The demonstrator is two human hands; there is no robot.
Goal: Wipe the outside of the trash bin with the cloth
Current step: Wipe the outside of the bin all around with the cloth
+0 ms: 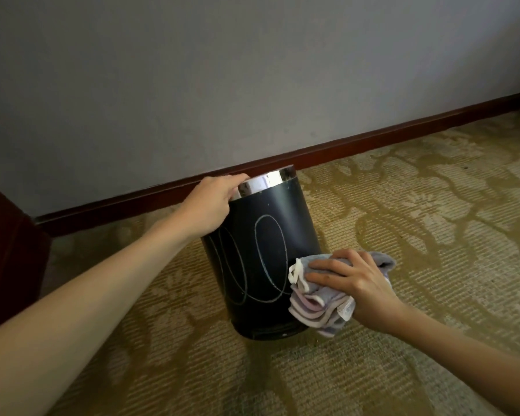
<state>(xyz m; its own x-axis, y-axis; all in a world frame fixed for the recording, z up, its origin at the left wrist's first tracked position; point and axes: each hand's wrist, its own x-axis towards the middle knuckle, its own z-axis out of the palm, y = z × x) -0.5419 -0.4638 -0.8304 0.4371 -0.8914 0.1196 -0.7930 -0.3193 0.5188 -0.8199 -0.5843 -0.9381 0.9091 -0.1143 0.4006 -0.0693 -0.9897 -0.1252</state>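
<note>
Now left hand (215,202) grips the trash bin (261,253) rim — right hand (353,283) presses cloth (318,304) against it.

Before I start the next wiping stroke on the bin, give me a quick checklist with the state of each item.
1. Bin steadied: left hand grips the trash bin at its metal rim. Ok.
2. Cloth held: right hand holds the bunched cloth, fingers spread over it. Ok.
3. Cloth touching the bin's lower right side. Ok.
4. Chalky loop marks remain on the front. Not ok.
5. Bin flat on the carpet: looks tilted. Cannot tell.
6. Back side clean: hidden. Cannot tell.
</note>
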